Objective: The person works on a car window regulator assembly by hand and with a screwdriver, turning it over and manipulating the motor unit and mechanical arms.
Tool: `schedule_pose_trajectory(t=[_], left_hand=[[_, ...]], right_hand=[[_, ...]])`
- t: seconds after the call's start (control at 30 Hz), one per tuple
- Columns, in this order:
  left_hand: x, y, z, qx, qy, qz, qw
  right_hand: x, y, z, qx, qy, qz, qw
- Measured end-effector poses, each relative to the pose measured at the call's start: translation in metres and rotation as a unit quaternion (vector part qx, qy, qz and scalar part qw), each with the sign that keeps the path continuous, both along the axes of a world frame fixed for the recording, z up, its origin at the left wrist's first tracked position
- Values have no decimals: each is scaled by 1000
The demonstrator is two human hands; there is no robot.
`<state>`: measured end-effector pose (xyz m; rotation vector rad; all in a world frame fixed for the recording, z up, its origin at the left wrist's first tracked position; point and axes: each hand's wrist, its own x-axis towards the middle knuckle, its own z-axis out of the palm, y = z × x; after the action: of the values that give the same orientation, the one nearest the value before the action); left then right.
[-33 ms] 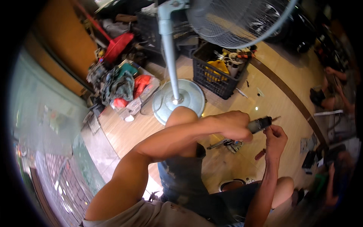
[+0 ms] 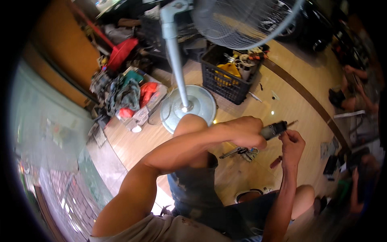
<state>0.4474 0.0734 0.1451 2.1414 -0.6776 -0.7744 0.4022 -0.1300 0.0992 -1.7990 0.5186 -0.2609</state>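
Observation:
My left hand [image 2: 246, 133] is closed around the rear of a small dark grey-green hand-held power tool [image 2: 274, 130]. Its black front end carries a thin bit that points right and away from me. Just below that front end, my right hand [image 2: 293, 146] has its thumb and fingertips pinched together. Whatever they grip there is too small to make out. On the floor below the hands lie a bunch of small metal tools [image 2: 246, 154] and a red-handled item [image 2: 276, 162].
A pale blue standing fan [image 2: 186, 105] rises ahead. Behind it stands a black crate [image 2: 227, 82] of tools. Crumpled cloths [image 2: 125, 97] and a red dustpan [image 2: 122, 52] lie to the left. Another person's arms [image 2: 358, 90] show at far right; a black phone-like object [image 2: 330, 165] lies nearer.
The whole view shifts slightly, with the fan and crate sitting a little further left. Both hands keep nearly the same pose around the power tool.

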Motion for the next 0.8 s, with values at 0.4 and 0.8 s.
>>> schedule_pose_trajectory(t=[0.4,0.8], left_hand=[[-2,-8,5,-32,40,26,998],[-2,-8,5,-23,71,33,997]], right_hand=[[-1,-28,-8,60,-33,118,991],[-4,-23,-6,17,-12,59,998]])
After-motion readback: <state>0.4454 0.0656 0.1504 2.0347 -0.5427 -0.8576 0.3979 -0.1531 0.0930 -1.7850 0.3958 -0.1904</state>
